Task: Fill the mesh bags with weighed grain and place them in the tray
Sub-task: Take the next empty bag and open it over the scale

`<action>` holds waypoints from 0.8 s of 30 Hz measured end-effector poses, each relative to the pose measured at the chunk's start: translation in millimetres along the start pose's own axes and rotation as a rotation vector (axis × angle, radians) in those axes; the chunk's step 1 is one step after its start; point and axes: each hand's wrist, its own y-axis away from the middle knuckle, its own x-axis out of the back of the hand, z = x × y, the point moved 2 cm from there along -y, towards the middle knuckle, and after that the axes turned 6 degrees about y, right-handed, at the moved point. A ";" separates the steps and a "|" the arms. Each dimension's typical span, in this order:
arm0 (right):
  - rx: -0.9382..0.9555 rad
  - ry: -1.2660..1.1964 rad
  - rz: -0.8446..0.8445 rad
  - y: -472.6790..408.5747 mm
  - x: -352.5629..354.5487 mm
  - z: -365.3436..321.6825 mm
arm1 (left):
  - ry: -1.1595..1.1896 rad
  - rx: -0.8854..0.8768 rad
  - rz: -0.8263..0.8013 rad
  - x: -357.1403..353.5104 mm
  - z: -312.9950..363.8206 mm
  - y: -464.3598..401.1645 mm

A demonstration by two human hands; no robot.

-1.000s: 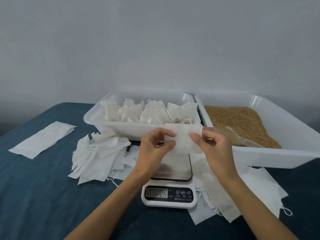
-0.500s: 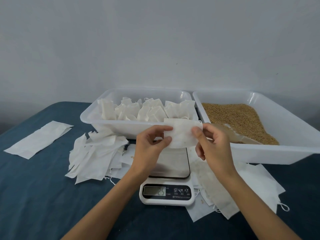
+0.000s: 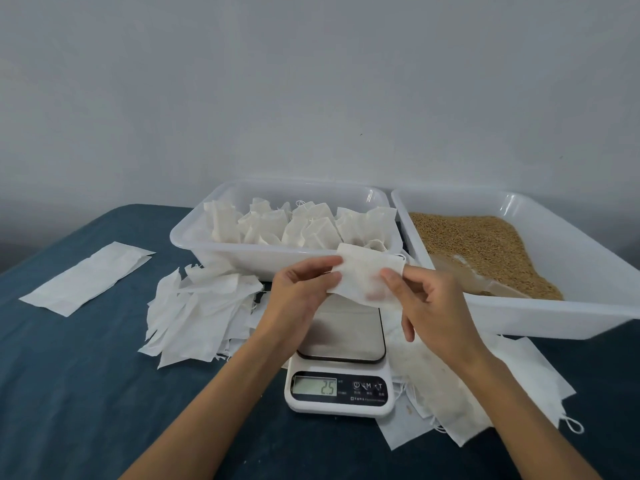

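A dark blue table (image 3: 86, 393) carries two white trays: the right tray (image 3: 588, 271) holds grain (image 3: 485, 244), the left tray (image 3: 277, 261) holds filled bags (image 3: 304, 225). Flat empty bags lie heaped left (image 3: 194, 306) and right (image 3: 467, 386) of the scale (image 3: 341, 362), which seems to read 2.5. Above its plate, the left hand (image 3: 301, 299) and right hand (image 3: 429, 306) each pinch one empty bag (image 3: 367, 275) at opposite edges.

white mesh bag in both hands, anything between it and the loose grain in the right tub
Nothing visible does. The white mesh bag, pinched by the left hand and right hand, hangs above the white kitchen scale; only the white plastic grain tub's near wall lies between.
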 end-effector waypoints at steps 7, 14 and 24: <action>0.073 0.000 -0.039 1.5 4.3 -4.3 | 0.129 0.153 -0.049 3.4 -2.7 -6.4; 0.015 0.062 -0.079 -6.8 18.0 1.9 | 0.093 -0.037 0.106 4.8 3.3 -5.4; 0.049 0.453 -0.559 -34.4 3.9 -30.3 | -0.818 -0.303 -0.293 -23.8 -13.5 22.8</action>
